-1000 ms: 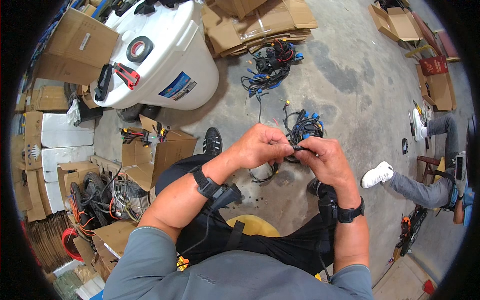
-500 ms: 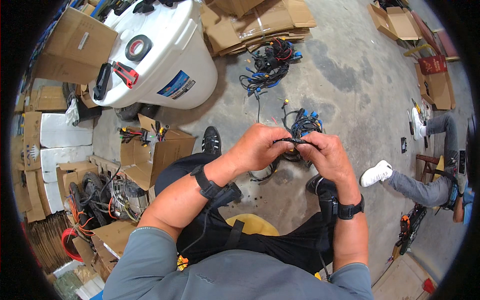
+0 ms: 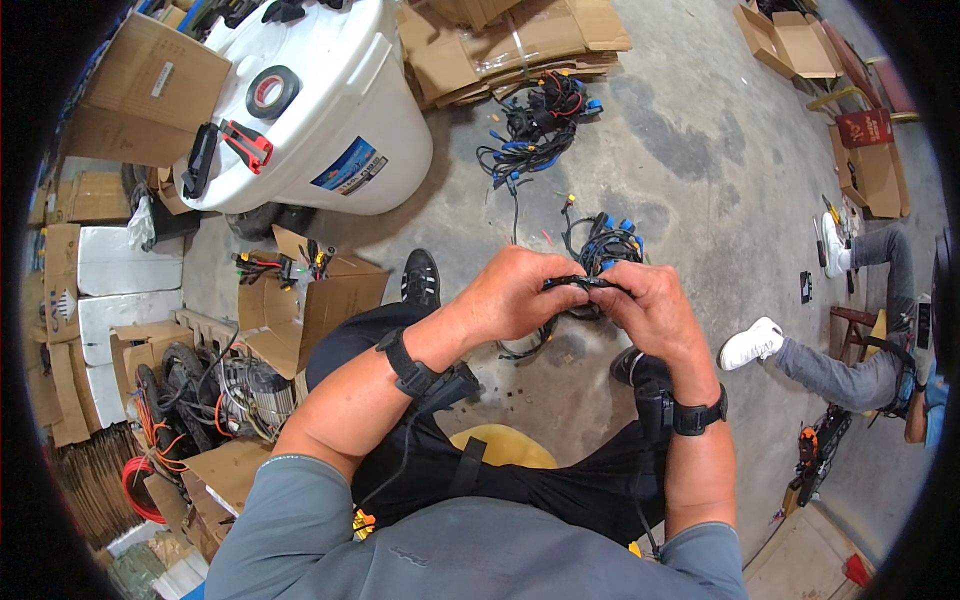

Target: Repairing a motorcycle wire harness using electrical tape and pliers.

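Note:
Between my two hands, in front of my knees, a thin black cable [image 3: 588,282] is stretched level. My left hand [image 3: 527,290] is closed, pinching the cable between thumb and fingers. Close beside it, my right hand [image 3: 650,305] pinches the same cable, with the thumb tips nearly meeting. Beyond and partly behind the hands, a bundle of black cables with blue connectors [image 3: 612,240] lies on the floor. A second tangled cable bundle [image 3: 545,125] lies farther off, and one cable runs from it toward my hands.
At upper left stands a large white tub [image 3: 370,120] with black tape [image 3: 272,92] and a red cutter [image 3: 245,146] on top. An open cardboard box [image 3: 330,300] sits left of my leg. At right, another person's leg and white shoe [image 3: 752,343] extend in. Flattened cardboard [image 3: 510,50] lies ahead.
Both hands keep their pinch on the cable and hardly move. The whole view has shifted very slightly.

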Available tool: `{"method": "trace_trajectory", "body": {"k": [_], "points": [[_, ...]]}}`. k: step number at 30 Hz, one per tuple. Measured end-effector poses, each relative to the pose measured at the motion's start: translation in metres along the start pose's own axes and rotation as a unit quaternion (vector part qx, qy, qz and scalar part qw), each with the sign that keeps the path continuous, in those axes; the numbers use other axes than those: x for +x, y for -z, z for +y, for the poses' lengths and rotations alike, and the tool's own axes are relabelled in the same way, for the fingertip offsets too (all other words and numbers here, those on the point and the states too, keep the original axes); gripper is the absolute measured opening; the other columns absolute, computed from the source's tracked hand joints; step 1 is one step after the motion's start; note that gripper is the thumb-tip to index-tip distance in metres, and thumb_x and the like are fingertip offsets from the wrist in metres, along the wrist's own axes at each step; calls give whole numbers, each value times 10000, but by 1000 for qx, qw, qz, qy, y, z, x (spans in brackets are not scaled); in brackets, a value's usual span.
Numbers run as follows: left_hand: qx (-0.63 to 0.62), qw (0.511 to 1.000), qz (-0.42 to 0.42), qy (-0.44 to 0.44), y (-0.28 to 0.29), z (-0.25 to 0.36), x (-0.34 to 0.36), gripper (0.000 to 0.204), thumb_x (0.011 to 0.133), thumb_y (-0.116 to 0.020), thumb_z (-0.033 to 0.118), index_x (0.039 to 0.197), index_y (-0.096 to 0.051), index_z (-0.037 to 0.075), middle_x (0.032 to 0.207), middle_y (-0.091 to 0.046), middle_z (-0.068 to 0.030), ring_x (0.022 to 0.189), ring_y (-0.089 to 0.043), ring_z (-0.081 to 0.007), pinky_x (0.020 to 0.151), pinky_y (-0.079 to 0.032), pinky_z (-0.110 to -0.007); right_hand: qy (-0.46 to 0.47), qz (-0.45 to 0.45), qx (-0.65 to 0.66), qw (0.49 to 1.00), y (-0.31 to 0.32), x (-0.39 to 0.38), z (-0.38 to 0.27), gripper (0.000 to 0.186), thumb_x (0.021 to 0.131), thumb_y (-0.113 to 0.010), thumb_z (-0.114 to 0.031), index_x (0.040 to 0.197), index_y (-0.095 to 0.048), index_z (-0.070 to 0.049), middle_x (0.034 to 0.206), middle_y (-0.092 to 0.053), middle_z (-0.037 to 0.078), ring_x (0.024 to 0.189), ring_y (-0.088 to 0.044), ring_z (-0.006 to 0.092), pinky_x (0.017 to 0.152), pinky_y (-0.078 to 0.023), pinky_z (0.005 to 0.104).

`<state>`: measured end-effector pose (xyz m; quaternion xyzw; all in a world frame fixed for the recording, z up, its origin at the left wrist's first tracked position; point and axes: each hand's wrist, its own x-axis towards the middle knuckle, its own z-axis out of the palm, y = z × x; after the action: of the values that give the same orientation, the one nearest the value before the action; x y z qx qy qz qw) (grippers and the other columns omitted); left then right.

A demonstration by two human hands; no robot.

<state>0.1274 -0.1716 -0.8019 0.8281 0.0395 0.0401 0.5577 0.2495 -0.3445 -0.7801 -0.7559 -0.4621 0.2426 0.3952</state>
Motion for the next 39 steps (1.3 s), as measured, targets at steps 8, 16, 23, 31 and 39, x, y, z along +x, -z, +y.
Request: {"method": "trace_trajectory", "body": {"k": [8,16,23,31,39], "points": [[-38,997,-43,51,4,1,-1,140,893,-668,154,894,-693,17,684,-649,-78,622,-562,-85,569,-457,-273,-32,-4,51,998,-2,-1,1,111,788,-711,-58,891,-681,-30,701,-609,101,638,-597,212,593,-461,320],[-51,992,-82,80,10,5,1,148,898,-664,157,853,-704,21,691,-664,-23,633,-564,-63,566,-458,-255,-119,-107,174,972,8,-1,5,119,878,-638,-119,925,-665,-12,722,-609,37,686,-549,120,639,-456,282],[-265,925,-171,214,18,5,4,165,931,-608,159,876,-693,28,729,-665,3,592,-528,-53,531,-418,-219,-89,-125,112,982,14,0,-2,114,869,-635,-125,865,-651,-12,704,-599,79,655,-559,161,630,-457,298],[-240,938,-160,191,12,5,1,204,919,-637,199,820,-680,26,670,-644,-7,578,-538,-56,523,-431,-221,-139,-162,160,964,17,-2,-3,142,869,-657,-155,883,-663,-15,709,-627,61,675,-577,142,642,-467,304],[-202,941,-198,187,18,9,-2,142,893,-667,172,871,-698,35,681,-645,-2,601,-547,-64,544,-432,-234,-141,-206,125,960,19,1,-9,154,862,-670,-166,897,-678,-16,728,-648,61,695,-599,134,647,-472,296]]}}
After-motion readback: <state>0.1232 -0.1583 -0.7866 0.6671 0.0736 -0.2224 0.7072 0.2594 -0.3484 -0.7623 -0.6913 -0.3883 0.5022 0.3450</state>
